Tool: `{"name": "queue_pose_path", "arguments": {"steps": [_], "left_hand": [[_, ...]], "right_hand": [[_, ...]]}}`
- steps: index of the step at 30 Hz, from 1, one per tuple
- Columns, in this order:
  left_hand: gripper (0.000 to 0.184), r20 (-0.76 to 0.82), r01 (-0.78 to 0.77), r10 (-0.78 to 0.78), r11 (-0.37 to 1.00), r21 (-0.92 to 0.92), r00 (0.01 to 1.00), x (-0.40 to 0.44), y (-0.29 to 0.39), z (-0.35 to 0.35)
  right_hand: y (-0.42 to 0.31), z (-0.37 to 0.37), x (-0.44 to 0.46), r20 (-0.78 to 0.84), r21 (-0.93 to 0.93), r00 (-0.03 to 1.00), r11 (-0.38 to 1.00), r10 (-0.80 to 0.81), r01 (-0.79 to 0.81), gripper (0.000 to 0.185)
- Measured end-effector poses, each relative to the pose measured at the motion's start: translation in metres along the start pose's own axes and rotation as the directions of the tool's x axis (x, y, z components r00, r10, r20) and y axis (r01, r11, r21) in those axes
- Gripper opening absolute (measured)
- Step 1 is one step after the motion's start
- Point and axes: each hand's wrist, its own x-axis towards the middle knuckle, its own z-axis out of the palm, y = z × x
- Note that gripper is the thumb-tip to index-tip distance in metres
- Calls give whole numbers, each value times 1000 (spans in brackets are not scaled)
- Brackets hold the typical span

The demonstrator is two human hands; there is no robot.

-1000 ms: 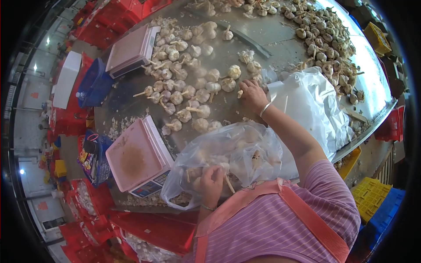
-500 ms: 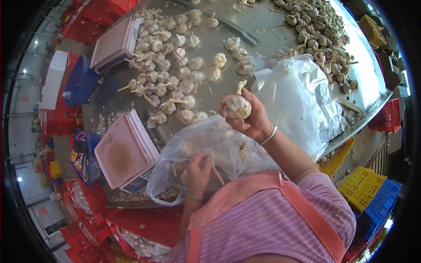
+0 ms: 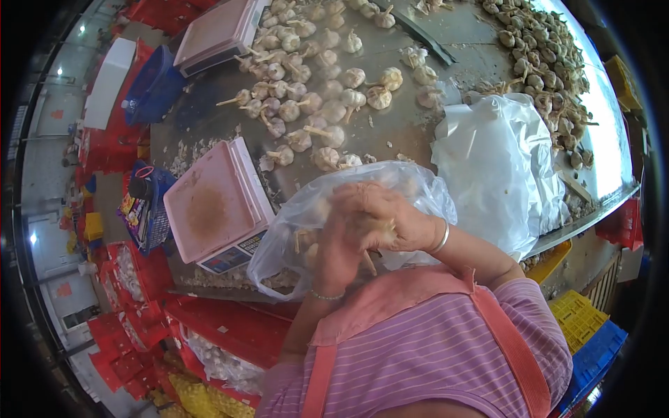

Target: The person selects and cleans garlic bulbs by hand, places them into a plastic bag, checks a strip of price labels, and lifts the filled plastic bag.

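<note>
Both hands meet above a clear plastic bag (image 3: 425,188) that holds garlic bulbs, near the table edge in front of my body. My right hand (image 3: 387,216), with a bracelet at the wrist, has its fingers curled round a garlic bulb (image 3: 380,233), mostly hidden and blurred. Against it, my left hand (image 3: 338,254) is blurred, and its fingers are partly covered by the right one, so its grip is unclear. Beyond the bag lie loose garlic bulbs (image 3: 331,136) on the metal table (image 3: 397,139).
A pink-topped scale (image 3: 209,202) stands left of the bag, a second scale (image 3: 216,31) farther off. White plastic bags (image 3: 488,167) lie at the right, beside a large garlic pile (image 3: 543,63). Red crates (image 3: 237,331) are below left; a yellow crate (image 3: 577,317) is at lower right.
My right hand picked up a garlic bulb from the table and brought it back to my left hand over the bag. The view has shifted.
</note>
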Motion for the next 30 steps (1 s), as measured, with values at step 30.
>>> {"name": "queue_pose_path", "arguments": {"steps": [30], "left_hand": [[45,318,384,332,-916,-118,888,37,-122,-150]], "right_hand": [[201,29,2,365,-69,784,855,502,-515,38]]}}
